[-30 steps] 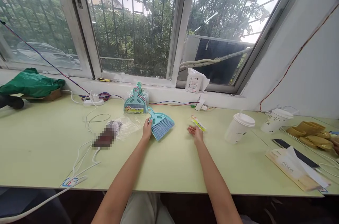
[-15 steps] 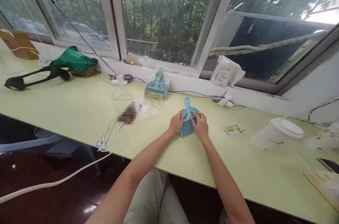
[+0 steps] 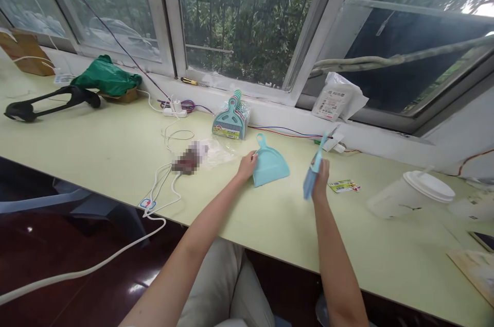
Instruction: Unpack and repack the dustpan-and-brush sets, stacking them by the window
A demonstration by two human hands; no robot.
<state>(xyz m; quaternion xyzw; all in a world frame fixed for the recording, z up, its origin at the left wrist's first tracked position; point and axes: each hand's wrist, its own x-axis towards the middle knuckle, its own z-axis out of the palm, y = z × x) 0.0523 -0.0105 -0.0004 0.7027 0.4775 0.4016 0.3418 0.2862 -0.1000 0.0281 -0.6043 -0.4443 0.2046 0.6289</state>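
Where the left hand (image 3: 247,165) meets the table, its fingertips rest against the left edge of a small teal dustpan (image 3: 270,166) lying flat on the pale green table (image 3: 116,152); whether the fingers pinch the rim or only press on it cannot be told, since the hand hides that edge. Just right of it, the right hand (image 3: 320,183) is raised off the table with its fingers closed around a small teal brush (image 3: 312,175), held edge-on so its bristles are hard to make out. Beside the right fingers, toward the wall, lies a small printed label (image 3: 343,186). Beyond the left fingers a wrapped stack of dustpan sets (image 3: 230,122) stands by the window sill, and to their left a clear plastic bag (image 3: 216,152) lies beside a blurred-out dark patch. A lidded paper cup (image 3: 411,195), smeared by motion, sits well right of the right hand.
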